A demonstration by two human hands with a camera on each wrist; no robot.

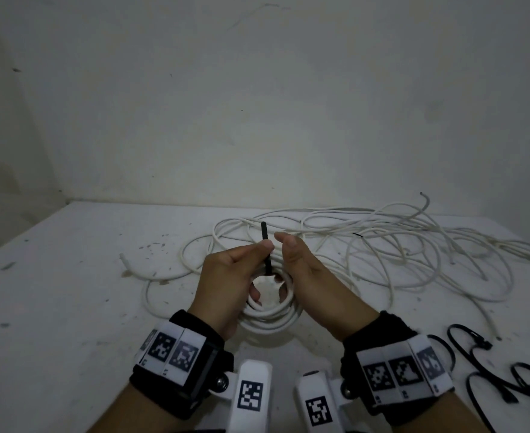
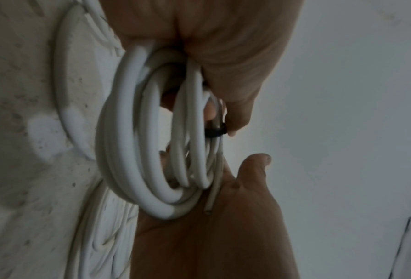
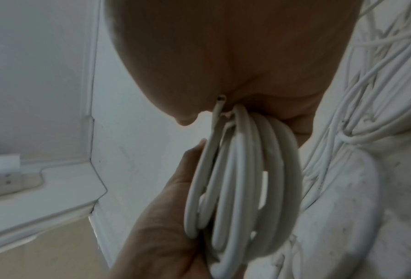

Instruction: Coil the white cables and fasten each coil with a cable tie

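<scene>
A coil of white cable [image 1: 270, 320] is held on edge just above the table between my two hands. A black cable tie [image 1: 265, 242] is looped round the coil's top, and its tail sticks straight up. My left hand [image 1: 230, 273] pinches that tail between thumb and forefinger, with other fingers hooked inside the coil. My right hand [image 1: 307, 276] holds the coil's right side with its fingers curled into the ring and its thumb raised. In the left wrist view the tie [image 2: 215, 132] wraps the coil's strands [image 2: 137, 151]. The right wrist view shows the coil [image 3: 247, 169] running under my palm.
A loose tangle of white cable [image 1: 382, 245] spreads over the white, speckled table [image 1: 69, 292] behind and right of my hands. Several spare black cable ties [image 1: 492, 370] lie at the near right. A bare wall stands close behind the table.
</scene>
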